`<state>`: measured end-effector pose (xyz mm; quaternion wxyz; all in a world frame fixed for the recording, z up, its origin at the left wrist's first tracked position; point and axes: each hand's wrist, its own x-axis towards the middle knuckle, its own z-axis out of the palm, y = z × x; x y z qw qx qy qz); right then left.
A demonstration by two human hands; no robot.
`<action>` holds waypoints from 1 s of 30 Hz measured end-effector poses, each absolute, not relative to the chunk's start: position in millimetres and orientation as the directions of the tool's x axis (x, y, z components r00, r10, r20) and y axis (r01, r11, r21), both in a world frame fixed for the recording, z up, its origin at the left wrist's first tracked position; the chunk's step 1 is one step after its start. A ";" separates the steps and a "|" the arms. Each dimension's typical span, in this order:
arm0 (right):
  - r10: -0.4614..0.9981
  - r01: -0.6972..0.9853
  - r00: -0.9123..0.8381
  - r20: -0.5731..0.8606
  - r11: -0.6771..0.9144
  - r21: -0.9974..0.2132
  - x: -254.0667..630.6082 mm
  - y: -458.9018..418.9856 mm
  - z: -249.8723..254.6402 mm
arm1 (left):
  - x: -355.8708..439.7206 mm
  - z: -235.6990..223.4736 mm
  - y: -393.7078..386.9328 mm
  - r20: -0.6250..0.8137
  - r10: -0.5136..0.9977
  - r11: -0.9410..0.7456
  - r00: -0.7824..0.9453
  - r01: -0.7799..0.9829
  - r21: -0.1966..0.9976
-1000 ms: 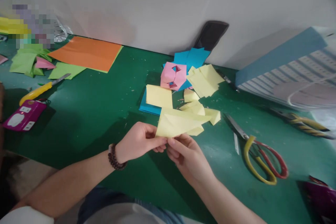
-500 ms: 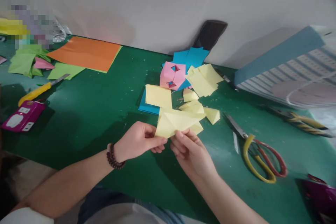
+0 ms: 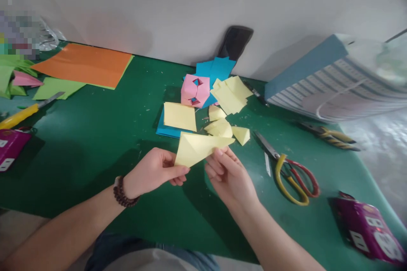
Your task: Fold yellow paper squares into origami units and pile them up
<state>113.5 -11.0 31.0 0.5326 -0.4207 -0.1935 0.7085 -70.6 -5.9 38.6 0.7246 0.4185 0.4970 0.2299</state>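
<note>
Between my hands is a pale yellow sheet of paper (image 3: 199, 148), folded to a long pointed shape with its tip to the right. My left hand (image 3: 160, 167) pinches its lower left corner between thumb and fingers. Along the lower right edge, my right hand (image 3: 230, 173) grips the fold with thumb and fingertips. Just beyond lie folded yellow paper pieces (image 3: 221, 128) and a stack of yellow squares (image 3: 180, 115) on blue paper (image 3: 168, 130). A pink folded paper model (image 3: 195, 90) sits behind them, beside more yellow squares (image 3: 232, 94).
Scissors (image 3: 288, 173) with yellow and red handles lie to the right, pliers (image 3: 330, 134) farther off. A blue-grey box-like bag (image 3: 318, 80) stands by the wall. A purple power strip (image 3: 370, 230) is near right. An orange sheet (image 3: 85, 64) and a yellow cutter (image 3: 22, 114) lie left.
My right hand has slid rightward along the paper's lower edge, and the paper is now folded narrower. The view has turned right, bringing more of the right-hand power strip into sight.
</note>
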 end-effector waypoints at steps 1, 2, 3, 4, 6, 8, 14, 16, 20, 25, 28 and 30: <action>0.918 -0.586 -0.074 -0.391 -0.357 -0.727 114.2 -10.2 31.7 | -70.8 37.9 -5.9 -0.525 0.749 0.542 0.404 0.084 0.836; 0.917 -0.583 -0.066 -0.392 -0.354 -0.731 114.9 -9.4 32.4 | -71.0 37.3 -5.9 -0.522 0.749 0.537 0.408 0.086 0.839; 0.918 -0.582 -0.054 -0.393 -0.349 -0.734 115.6 -8.5 33.1 | -71.3 36.7 -5.9 -0.519 0.749 0.533 0.411 0.090 0.841; 0.918 -0.585 -0.040 -0.394 -0.342 -0.736 116.4 -7.7 33.6 | -71.7 36.3 -5.9 -0.516 0.750 0.529 0.413 0.094 0.843; 0.918 -0.596 -0.021 -0.395 -0.329 -0.733 118.4 -6.1 34.6 | -72.4 36.3 -5.9 -0.514 0.750 0.524 0.415 0.102 0.846; 0.919 -0.604 -0.014 -0.393 -0.321 -0.729 120.9 -4.8 35.2 | -72.9 37.4 -5.9 -0.518 0.746 0.526 0.419 0.108 0.844; 0.936 -0.553 0.007 -0.352 -0.290 -0.781 127.1 -1.5 34.6 | -74.5 40.1 -4.2 -0.529 0.737 0.525 0.421 0.138 0.840; 0.939 -0.520 0.013 -0.344 -0.288 -0.804 127.4 -1.1 34.2 | -75.3 38.6 -3.4 -0.529 0.734 0.519 0.425 0.152 0.841; 0.941 -0.484 0.060 -0.334 -0.265 -0.834 127.5 -1.8 34.0 | -77.3 33.8 -2.7 -0.480 0.731 0.461 0.485 0.168 0.871; 0.945 -0.439 0.089 -0.314 -0.246 -0.864 127.3 -4.1 33.0 | -75.0 32.9 -5.3 -0.349 0.765 0.376 0.542 0.065 0.924; 0.947 -0.413 0.083 -0.310 -0.251 -0.875 124.9 -6.1 32.2 | -70.9 34.3 -7.6 -0.295 0.860 0.323 0.417 0.004 0.946; 0.946 -0.394 0.066 -0.318 -0.269 -0.879 122.9 -7.5 32.3 | -69.3 34.8 -8.3 -0.283 0.900 0.287 0.332 0.038 0.957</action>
